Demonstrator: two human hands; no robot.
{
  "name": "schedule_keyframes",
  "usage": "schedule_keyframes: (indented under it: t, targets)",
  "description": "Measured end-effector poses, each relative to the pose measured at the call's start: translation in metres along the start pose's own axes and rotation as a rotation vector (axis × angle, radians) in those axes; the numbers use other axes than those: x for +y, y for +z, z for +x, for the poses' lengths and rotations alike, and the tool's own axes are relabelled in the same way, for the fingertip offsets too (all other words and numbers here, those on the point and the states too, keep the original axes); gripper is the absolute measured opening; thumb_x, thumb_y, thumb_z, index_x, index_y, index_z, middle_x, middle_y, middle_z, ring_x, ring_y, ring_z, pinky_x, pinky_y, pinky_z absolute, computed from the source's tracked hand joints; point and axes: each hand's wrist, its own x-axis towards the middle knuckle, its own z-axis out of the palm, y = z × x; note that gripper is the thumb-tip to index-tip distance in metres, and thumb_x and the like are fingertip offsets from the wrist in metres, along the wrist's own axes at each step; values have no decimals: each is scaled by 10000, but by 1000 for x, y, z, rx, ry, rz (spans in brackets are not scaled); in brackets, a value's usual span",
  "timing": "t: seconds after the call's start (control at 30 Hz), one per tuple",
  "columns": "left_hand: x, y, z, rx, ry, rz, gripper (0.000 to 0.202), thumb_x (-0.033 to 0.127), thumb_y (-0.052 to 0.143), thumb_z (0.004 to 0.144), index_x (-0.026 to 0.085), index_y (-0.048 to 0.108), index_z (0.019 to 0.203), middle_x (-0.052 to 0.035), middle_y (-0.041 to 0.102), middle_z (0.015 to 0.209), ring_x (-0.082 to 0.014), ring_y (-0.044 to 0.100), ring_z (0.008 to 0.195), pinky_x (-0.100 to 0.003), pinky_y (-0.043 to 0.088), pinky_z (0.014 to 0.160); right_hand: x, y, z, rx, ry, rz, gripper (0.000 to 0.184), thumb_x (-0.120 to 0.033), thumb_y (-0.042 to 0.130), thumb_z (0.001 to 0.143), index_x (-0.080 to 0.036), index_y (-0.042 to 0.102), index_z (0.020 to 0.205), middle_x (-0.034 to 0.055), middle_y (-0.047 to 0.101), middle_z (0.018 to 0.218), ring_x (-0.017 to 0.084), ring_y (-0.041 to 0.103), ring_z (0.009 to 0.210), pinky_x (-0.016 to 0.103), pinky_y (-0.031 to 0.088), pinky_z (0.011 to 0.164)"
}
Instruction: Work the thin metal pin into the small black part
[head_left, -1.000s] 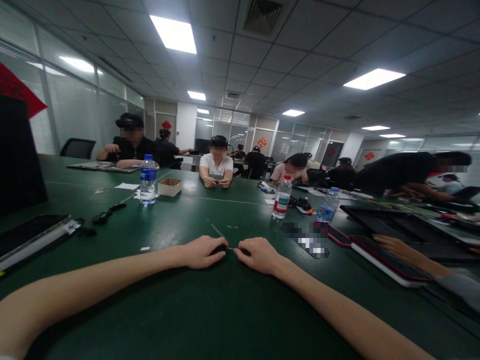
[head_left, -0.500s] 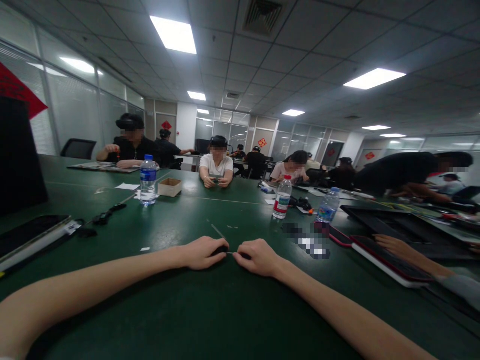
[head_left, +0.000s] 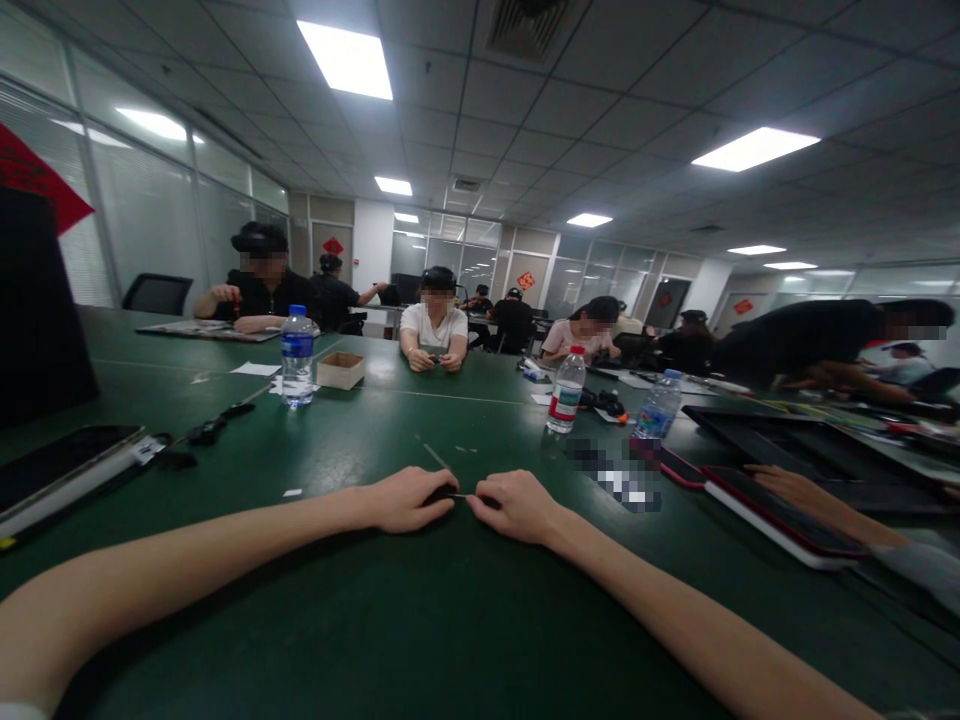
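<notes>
My left hand rests on the green table, its fingers bent and thumb and fingertips drawn close together. Facing it across a small gap, my right hand is closed, with thumb and fingers curled inward. A thin, pale sliver bridges the fingertips of both hands; it is too small to name, and most of what the fingers grip is hidden. Just beyond my left fingertips, a narrow greyish streak shows on the tabletop.
Ahead stand a blue-capped bottle, a small open box, a red-capped bottle and another bottle. A co-worker's hand lies over a dark tablet at right. Another tablet lies at left.
My left thumb and fingers have parted slightly at the tips. Both hands appear a little higher in view, with the sliver still between them. The person opposite has shifted their hands slightly.
</notes>
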Motion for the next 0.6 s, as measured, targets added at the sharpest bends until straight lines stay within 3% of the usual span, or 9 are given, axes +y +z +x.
schedule_keyframes:
  t: [0.6]
  targets:
    - [-5,1,0,15,-25,-82,355,406,445,944,177,522,1204,-88,652,1034,-199,634,880,-282,475,765,-2,0,0,-25,67,-67,404,-402,390,964,-168,657,771,21,633,690,100,527,572,214,332,576]
